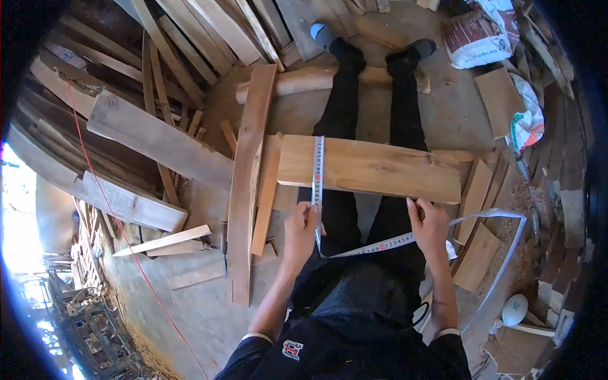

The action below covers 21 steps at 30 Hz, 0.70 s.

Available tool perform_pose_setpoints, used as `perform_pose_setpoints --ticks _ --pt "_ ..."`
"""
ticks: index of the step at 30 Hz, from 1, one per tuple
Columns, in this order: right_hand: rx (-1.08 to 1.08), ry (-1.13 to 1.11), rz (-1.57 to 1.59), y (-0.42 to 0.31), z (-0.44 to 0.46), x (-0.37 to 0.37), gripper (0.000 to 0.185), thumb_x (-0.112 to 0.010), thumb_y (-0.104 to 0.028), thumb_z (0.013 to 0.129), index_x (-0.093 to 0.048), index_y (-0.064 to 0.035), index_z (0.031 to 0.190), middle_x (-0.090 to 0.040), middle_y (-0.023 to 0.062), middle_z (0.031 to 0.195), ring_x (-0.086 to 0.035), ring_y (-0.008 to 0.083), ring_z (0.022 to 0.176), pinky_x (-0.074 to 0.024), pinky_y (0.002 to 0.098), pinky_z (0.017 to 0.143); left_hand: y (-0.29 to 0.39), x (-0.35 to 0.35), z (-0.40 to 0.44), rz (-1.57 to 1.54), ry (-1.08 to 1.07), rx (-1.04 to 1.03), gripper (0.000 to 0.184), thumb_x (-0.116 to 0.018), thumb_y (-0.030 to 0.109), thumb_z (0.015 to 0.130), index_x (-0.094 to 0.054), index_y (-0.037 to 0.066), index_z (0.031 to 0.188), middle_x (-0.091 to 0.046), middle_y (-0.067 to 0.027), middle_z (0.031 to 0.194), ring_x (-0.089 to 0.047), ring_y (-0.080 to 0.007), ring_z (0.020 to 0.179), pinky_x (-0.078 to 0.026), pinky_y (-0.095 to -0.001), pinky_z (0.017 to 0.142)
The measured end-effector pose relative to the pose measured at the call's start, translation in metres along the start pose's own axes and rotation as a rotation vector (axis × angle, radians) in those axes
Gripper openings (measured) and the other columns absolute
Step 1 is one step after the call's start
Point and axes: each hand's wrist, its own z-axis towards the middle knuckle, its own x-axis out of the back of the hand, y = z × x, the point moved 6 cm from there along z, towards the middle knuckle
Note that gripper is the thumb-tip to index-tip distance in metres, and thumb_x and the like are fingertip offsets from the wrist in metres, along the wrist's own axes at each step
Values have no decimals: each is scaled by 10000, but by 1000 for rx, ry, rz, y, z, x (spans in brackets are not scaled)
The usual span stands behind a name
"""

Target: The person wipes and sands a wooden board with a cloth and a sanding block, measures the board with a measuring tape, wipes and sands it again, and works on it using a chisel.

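A light wooden board (392,170) lies crosswise over my legs. Across its left part runs a white measuring tape (318,161), its end at the board's far edge. My left hand (300,228) is closed around the tape just below the board's near edge. From there the tape bends and passes to the right under my right hand (429,223), then loops out to the right side. The right hand's fingers are pinched together near the board's near edge; whether they grip the tape cannot be made out.
A long brown plank (250,164) stands left of the board, with stacked planks (209,31) behind. A round log (288,84) lies near my feet. Sacks (482,41) are at the back right. A thin red cord (120,221) crosses the left side.
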Motion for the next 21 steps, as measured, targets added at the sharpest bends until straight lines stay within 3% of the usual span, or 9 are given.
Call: perform_pose_setpoints --ticks 4,21 --pt "-24 16 70 -3 2 -1 344 -662 -261 918 -542 -36 686 -465 131 507 -498 353 499 -386 444 527 -2 1 0 -55 -11 12 195 -516 159 1012 -568 -22 961 -566 -86 625 -609 -147 542 -446 -301 504" --pt "-56 -34 -4 7 -5 -16 344 -648 -292 925 -557 -48 699 -491 122 504 -524 352 489 -388 443 497 -8 1 4 11 6 22 194 -513 163 1014 -572 -18 977 -575 -87 596 -611 -153 526 -449 -311 497"
